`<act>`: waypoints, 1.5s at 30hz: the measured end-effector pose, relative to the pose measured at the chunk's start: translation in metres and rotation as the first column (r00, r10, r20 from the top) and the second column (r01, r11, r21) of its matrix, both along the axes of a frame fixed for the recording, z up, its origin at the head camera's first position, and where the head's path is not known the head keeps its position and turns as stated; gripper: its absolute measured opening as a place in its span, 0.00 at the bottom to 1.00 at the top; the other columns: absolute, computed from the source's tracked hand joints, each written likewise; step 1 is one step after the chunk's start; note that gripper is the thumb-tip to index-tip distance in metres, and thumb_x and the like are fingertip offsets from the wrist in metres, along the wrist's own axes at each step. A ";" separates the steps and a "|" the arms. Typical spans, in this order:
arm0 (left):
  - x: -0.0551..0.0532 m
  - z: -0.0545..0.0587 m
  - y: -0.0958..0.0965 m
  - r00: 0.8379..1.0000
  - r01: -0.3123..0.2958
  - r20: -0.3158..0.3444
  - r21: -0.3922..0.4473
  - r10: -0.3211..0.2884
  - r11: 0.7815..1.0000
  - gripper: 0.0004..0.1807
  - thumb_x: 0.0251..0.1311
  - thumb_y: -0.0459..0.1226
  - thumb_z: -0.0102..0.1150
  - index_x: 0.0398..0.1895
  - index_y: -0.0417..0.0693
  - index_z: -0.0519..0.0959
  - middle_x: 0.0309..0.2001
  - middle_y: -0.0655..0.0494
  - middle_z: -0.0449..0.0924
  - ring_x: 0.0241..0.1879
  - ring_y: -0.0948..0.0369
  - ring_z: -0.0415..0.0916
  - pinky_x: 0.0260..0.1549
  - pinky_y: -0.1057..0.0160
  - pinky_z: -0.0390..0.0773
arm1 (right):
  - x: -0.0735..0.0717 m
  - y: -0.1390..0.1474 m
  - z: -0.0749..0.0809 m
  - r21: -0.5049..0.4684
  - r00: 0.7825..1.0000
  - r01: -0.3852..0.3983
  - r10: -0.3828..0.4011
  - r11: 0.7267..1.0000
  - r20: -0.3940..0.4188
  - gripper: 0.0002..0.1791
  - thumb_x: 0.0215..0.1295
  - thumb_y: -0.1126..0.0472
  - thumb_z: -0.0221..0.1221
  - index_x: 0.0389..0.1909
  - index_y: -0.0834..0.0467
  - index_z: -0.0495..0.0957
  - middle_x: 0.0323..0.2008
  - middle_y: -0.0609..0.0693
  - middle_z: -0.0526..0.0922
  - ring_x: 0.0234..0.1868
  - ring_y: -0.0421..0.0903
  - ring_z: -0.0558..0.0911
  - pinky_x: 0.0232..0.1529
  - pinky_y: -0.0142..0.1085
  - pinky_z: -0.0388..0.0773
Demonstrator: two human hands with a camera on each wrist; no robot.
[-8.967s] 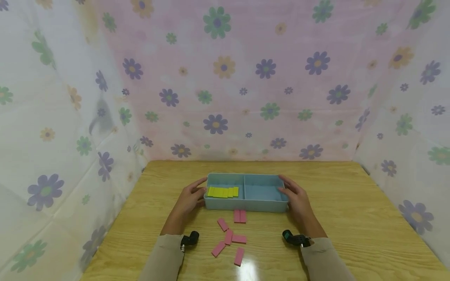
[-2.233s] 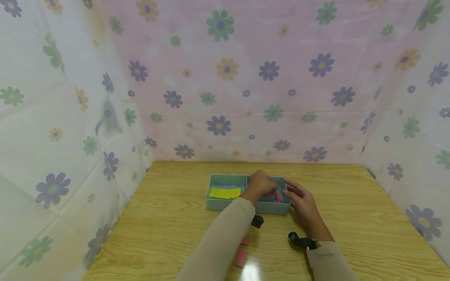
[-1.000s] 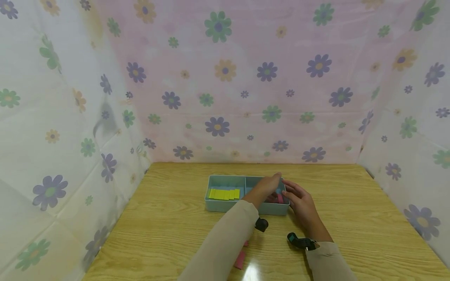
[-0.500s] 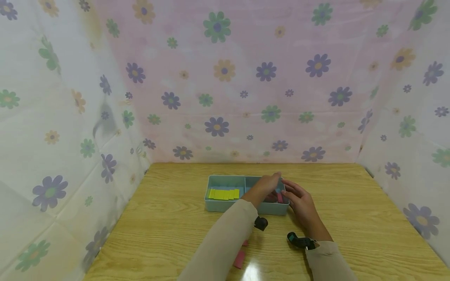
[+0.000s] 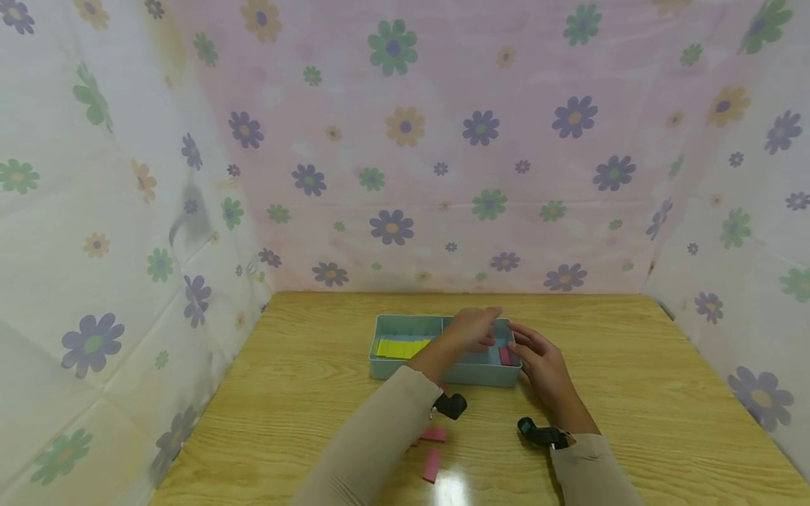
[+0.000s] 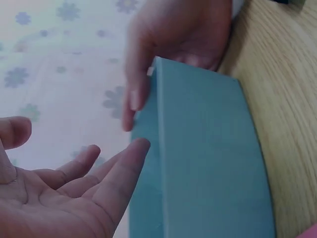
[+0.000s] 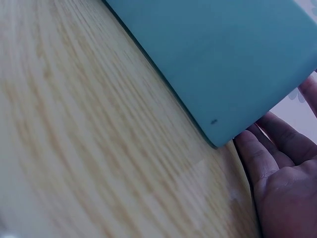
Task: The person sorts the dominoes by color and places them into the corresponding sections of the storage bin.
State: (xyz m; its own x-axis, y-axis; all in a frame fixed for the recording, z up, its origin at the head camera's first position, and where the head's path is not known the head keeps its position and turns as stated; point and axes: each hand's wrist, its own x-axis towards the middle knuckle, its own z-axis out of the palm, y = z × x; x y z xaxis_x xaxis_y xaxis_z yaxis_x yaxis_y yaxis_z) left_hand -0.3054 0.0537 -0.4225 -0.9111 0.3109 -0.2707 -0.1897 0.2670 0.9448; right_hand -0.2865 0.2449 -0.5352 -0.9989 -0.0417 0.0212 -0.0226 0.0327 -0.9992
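A light blue two-compartment box [image 5: 471, 374] stands on the wooden table. My left hand [image 5: 470, 330] hovers over its right compartment with fingers extended and holds nothing; the left wrist view shows that hand [image 6: 84, 198] with an upturned palm and thumb apart. Below and to the right of it, a pink tile [image 5: 504, 355] lies against the compartment's right end. My right hand [image 5: 545, 369] holds the box's right end wall, thumb at the rim. In the right wrist view its fingers [image 7: 257, 156] touch the box's lower corner [image 7: 218, 134].
A row of yellow tiles [image 5: 399, 348] lies in the left compartment, partly behind my left wrist. On the table [image 5: 304, 351] in front are pink tiles, among them one sideways [image 5: 433, 434] and one lengthwise [image 5: 432, 465]; my left sleeve hides others. Flowered cloth [image 5: 405, 176] surrounds the table.
Earlier both hands held the box ends and the right compartment was bare. My left hand then set a pink tile at its right end, let go, and has drawn back left.
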 end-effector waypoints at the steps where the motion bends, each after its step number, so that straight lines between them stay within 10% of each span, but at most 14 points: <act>1: 0.001 0.001 -0.004 1.000 0.011 -0.017 0.001 -0.011 1.000 0.33 0.75 0.58 0.50 0.63 0.39 0.78 0.56 0.37 0.82 0.54 0.44 0.83 0.56 0.44 0.83 | 0.000 0.000 0.000 0.002 1.000 0.005 -0.005 1.000 0.003 0.32 0.76 0.48 0.60 0.77 0.50 0.67 0.77 0.57 0.64 0.74 0.48 0.68 0.64 0.27 0.75; 13: 0.023 0.003 -0.064 0.991 0.047 -0.126 0.057 -0.039 0.997 0.32 0.75 0.59 0.51 0.69 0.48 0.75 0.55 0.49 0.84 0.51 0.54 0.84 0.55 0.50 0.84 | 0.000 0.001 -0.002 0.000 1.000 -0.005 0.005 1.000 -0.003 0.32 0.76 0.47 0.60 0.77 0.49 0.67 0.78 0.56 0.63 0.78 0.52 0.63 0.61 0.23 0.75; 22: 0.038 -0.011 -0.102 0.977 -0.031 -0.205 0.117 0.054 0.993 0.24 0.76 0.52 0.55 0.61 0.43 0.80 0.48 0.47 0.87 0.51 0.47 0.86 0.50 0.49 0.86 | 0.000 0.002 -0.003 -0.021 1.000 -0.005 0.005 1.000 -0.018 0.33 0.75 0.48 0.61 0.77 0.50 0.67 0.78 0.57 0.63 0.78 0.52 0.64 0.59 0.21 0.74; 39: 0.062 -0.045 -0.139 0.929 -0.067 -0.370 -0.119 0.019 0.991 0.11 0.69 0.43 0.65 0.46 0.47 0.87 0.44 0.59 0.87 0.44 0.60 0.82 0.41 0.58 0.83 | 0.000 -0.001 -0.003 0.003 1.000 -0.014 0.014 1.000 -0.010 0.32 0.76 0.48 0.61 0.77 0.47 0.67 0.78 0.54 0.64 0.79 0.52 0.62 0.60 0.22 0.73; 45: 0.068 -0.054 -0.142 0.940 -0.014 -0.338 -0.189 -0.052 0.982 0.09 0.66 0.42 0.68 0.43 0.48 0.88 0.41 0.59 0.86 0.42 0.60 0.81 0.39 0.60 0.83 | 0.000 0.001 -0.002 0.040 1.000 -0.001 0.002 0.999 -0.014 0.33 0.74 0.44 0.61 0.77 0.45 0.68 0.77 0.54 0.65 0.78 0.52 0.63 0.66 0.30 0.72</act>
State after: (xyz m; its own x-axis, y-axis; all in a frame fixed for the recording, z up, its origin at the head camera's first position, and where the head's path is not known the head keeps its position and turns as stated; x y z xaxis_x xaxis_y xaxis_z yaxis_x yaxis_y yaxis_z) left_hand -0.2376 -0.0885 -0.4761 -0.9530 0.3031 -0.0003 0.1409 0.4440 0.8849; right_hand -0.2862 0.2455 -0.5372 -0.9985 -0.0442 0.0332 -0.0364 0.0730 -0.9967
